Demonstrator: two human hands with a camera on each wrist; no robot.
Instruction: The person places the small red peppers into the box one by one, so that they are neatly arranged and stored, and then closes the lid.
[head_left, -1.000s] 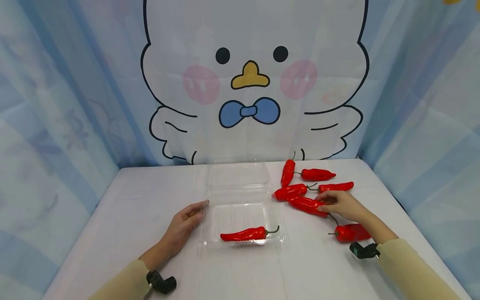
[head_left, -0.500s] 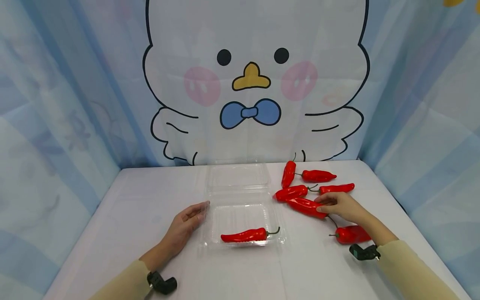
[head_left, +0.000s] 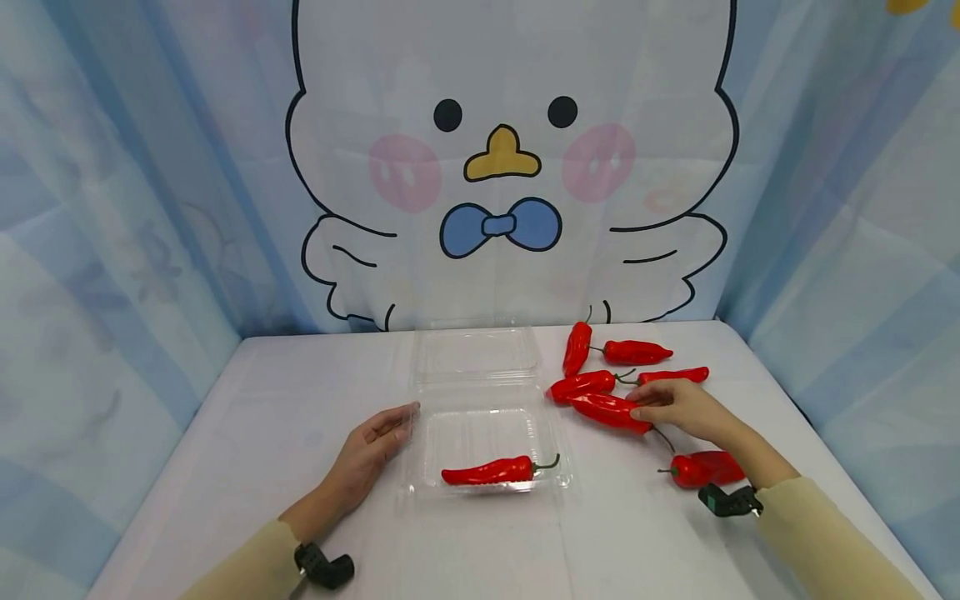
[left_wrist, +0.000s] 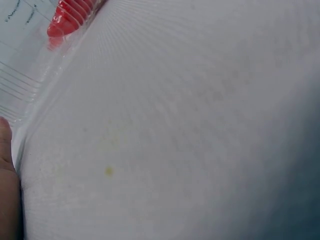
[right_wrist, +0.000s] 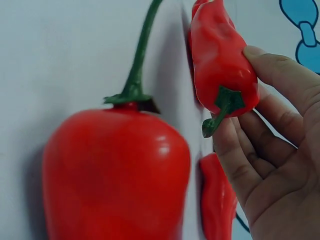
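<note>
In the head view, my right hand [head_left: 686,408] pinches a red chili pepper [head_left: 607,412] near its stem end. The right wrist view shows the thumb [right_wrist: 272,65] against one side of this pepper [right_wrist: 220,60] and the fingers on the other; its green stem points toward the camera. A clear plastic clamshell box [head_left: 480,433] lies unfolded at the middle of the table, with one red pepper [head_left: 491,471] along its near side. My left hand [head_left: 367,454] touches the box's left edge, fingers extended; only part of the thumb [left_wrist: 5,145] appears in the left wrist view.
Behind the held pepper lie several more, including an upright-lying pepper [head_left: 577,348] and a pepper tucked close beside it [head_left: 583,386]. Another pepper [head_left: 693,470] sits under the right forearm. The box's lid [head_left: 476,354] lies flat toward the back curtain [head_left: 495,283].
The right hand and the pepper it pinches have shifted slightly left. The left hand, the box and the pepper inside it have stayed in place.
</note>
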